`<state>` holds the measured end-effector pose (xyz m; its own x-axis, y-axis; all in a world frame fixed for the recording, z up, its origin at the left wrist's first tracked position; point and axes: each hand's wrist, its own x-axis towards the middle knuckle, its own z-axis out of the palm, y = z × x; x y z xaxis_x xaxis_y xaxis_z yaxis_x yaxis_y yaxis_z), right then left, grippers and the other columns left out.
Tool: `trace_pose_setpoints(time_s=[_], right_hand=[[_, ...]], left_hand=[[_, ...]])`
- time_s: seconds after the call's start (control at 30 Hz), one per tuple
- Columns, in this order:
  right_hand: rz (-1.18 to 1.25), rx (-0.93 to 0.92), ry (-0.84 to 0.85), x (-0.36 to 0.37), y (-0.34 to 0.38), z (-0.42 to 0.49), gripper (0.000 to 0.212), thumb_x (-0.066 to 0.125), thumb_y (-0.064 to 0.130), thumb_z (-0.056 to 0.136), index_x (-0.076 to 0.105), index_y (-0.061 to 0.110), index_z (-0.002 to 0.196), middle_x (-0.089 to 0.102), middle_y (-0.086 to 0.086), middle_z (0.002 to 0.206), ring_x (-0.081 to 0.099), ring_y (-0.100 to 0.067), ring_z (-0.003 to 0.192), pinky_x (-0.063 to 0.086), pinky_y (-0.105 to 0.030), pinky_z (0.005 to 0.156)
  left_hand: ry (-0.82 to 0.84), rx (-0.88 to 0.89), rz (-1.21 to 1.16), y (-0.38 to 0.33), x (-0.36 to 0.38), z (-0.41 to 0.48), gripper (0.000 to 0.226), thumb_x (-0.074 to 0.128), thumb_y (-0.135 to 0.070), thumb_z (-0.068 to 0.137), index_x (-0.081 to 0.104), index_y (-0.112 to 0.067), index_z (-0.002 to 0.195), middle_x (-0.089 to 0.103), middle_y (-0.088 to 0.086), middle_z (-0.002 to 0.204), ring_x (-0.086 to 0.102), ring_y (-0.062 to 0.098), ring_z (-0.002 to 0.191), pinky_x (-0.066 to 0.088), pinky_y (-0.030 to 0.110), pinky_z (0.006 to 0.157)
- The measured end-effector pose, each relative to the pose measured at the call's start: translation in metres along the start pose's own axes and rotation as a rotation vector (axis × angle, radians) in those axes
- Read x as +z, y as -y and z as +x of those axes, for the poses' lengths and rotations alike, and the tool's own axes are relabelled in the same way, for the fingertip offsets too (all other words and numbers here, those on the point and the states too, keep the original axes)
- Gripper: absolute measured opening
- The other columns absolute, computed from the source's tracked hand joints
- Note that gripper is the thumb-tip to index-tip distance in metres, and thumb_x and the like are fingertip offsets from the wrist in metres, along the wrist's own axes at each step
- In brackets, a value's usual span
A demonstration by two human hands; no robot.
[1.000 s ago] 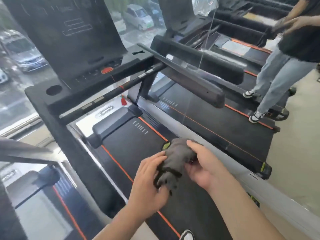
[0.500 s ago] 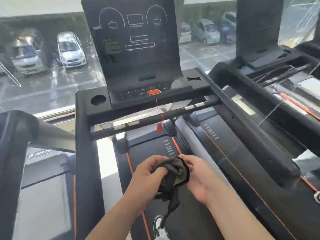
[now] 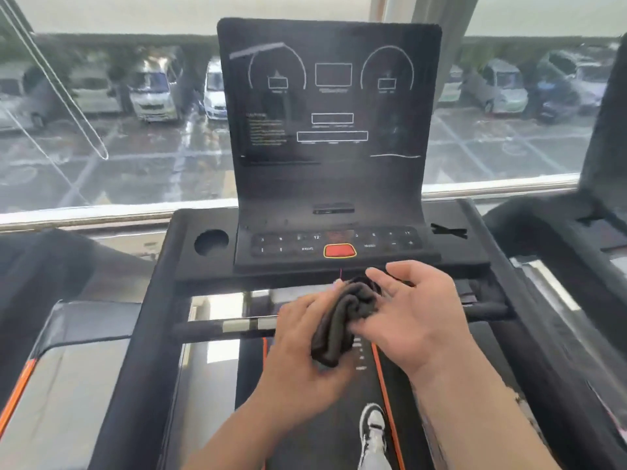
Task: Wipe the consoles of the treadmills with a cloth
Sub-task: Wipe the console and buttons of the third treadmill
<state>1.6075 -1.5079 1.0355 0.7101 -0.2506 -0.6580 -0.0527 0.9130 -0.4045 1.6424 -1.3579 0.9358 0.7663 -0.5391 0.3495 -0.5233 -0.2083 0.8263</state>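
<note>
just below the console (image 3: 330,137), dark cloth (image 3: 342,322) bunched between both hands' curled, gripping fingers (image 3: 380,279)

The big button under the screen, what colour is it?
The button is red-orange with a yellowish rim, seen in the head view.

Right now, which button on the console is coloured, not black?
The red button, at the middle of the keypad's bottom row, just above the cloth. It is larger, with a yellow rim; all other keys are black.

The cloth (image 3: 342,320) is now bunched tighter between both hands.
</note>
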Motion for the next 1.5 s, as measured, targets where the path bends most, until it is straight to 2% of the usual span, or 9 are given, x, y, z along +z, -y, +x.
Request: trace_pose_setpoints(time_s=[0.13, 0.3, 0.5, 0.77, 0.9, 1.0, 1.17, 1.3, 1.5], right_hand=[[-0.111, 0.120, 0.052, 0.020, 0.047, 0.046, 0.052, 0.051, 0.018, 0.091, 0.052, 0.004, 0.141, 0.047, -0.020, 0.142, 0.053, -0.053, 0.131, 0.038, -0.074, 0.105], [-0.452, 0.100, 0.168, 0.047, 0.106, 0.092, 0.039, 0.045, 0.007, 0.092, 0.059, 0.008, 0.129, 0.049, -0.017, 0.134, 0.054, -0.046, 0.131, 0.050, -0.070, 0.096], [-1.138, -0.049, 0.433, 0.058, 0.138, 0.134, 0.021, 0.063, 0.005, 0.097, 0.075, 0.012, 0.113, 0.077, -0.002, 0.100, 0.069, -0.002, 0.073, 0.049, -0.013, 0.057], [-1.122, -0.252, 0.506, 0.102, 0.140, 0.174, 0.021, 0.068, 0.029, 0.101, 0.078, 0.011, 0.100, 0.080, -0.013, 0.104, 0.076, -0.023, 0.096, 0.064, -0.039, 0.085], [-1.262, -0.261, 0.479, 0.149, 0.132, 0.196, 0.042, 0.064, 0.053, 0.099, 0.076, 0.013, 0.096, 0.081, -0.005, 0.096, 0.078, -0.026, 0.094, 0.064, -0.043, 0.085], [-1.444, -0.452, 0.296, 0.183, 0.134, 0.217, 0.048, 0.054, 0.058, 0.101, 0.065, 0.012, 0.090, 0.066, 0.001, 0.079, 0.063, -0.019, 0.072, 0.053, -0.029, 0.056], [-1.569, -1.117, 0.269, 0.237, 0.175, 0.260, 0.011, 0.060, 0.028, 0.103, 0.068, 0.021, 0.104, 0.067, 0.008, 0.101, 0.064, -0.014, 0.098, 0.051, -0.021, 0.090], [-1.882, -1.552, 0.158, 0.286, 0.225, 0.287, 0.037, 0.060, 0.023, 0.101, 0.061, 0.013, 0.136, 0.056, -0.007, 0.145, 0.048, -0.026, 0.139, 0.036, -0.039, 0.119], [-2.090, -1.547, -0.051, 0.319, 0.249, 0.317, 0.048, 0.044, 0.038, 0.106, 0.055, 0.016, 0.147, 0.062, -0.006, 0.146, 0.053, -0.033, 0.134, 0.033, -0.046, 0.119]], left_hand=[[-0.115, -0.303, -0.252, 0.000, 0.026, 0.049, 0.092, 0.080, 0.003, 0.074, 0.043, -0.035, 0.150, 0.061, -0.003, 0.138, 0.061, 0.026, 0.127, 0.054, 0.056, 0.098], [-0.307, -0.489, -0.331, -0.012, 0.042, 0.116, 0.067, 0.063, 0.020, 0.084, 0.062, -0.028, 0.132, 0.075, -0.010, 0.118, 0.069, 0.007, 0.114, 0.054, 0.021, 0.094], [-0.334, -0.697, -0.829, -0.015, 0.020, 0.167, 0.047, 0.064, -0.005, 0.077, 0.072, -0.013, 0.123, 0.074, 0.016, 0.122, 0.071, 0.034, 0.113, 0.055, 0.048, 0.095], [-0.196, -0.927, -1.120, -0.004, 0.001, 0.208, 0.051, 0.061, -0.048, 0.097, 0.070, -0.013, 0.132, 0.066, 0.015, 0.138, 0.062, 0.031, 0.130, 0.038, 0.050, 0.118], [-0.240, -0.943, -1.211, 0.002, -0.027, 0.235, 0.045, 0.064, -0.036, 0.092, 0.076, -0.002, 0.119, 0.071, 0.022, 0.126, 0.070, 0.037, 0.115, 0.050, 0.048, 0.105], [-0.378, -0.923, -1.177, 0.013, -0.060, 0.262, 0.038, 0.069, -0.027, 0.088, 0.078, 0.002, 0.110, 0.073, 0.025, 0.118, 0.074, 0.038, 0.099, 0.057, 0.047, 0.092], [-0.631, -0.805, -1.069, 0.040, -0.118, 0.316, 0.028, 0.069, -0.011, 0.088, 0.071, -0.002, 0.115, 0.068, 0.018, 0.100, 0.069, 0.030, 0.076, 0.059, 0.036, 0.070], [-0.781, -0.564, -0.742, 0.045, -0.166, 0.376, 0.023, 0.070, -0.005, 0.087, 0.068, -0.009, 0.110, 0.073, 0.010, 0.092, 0.074, 0.025, 0.077, 0.057, 0.032, 0.065], [-0.597, -0.019, 0.171, 0.059, -0.185, 0.472, 0.034, 0.075, -0.020, 0.085, 0.062, -0.025, 0.116, 0.065, -0.008, 0.109, 0.063, 0.009, 0.097, 0.054, 0.029, 0.084]])
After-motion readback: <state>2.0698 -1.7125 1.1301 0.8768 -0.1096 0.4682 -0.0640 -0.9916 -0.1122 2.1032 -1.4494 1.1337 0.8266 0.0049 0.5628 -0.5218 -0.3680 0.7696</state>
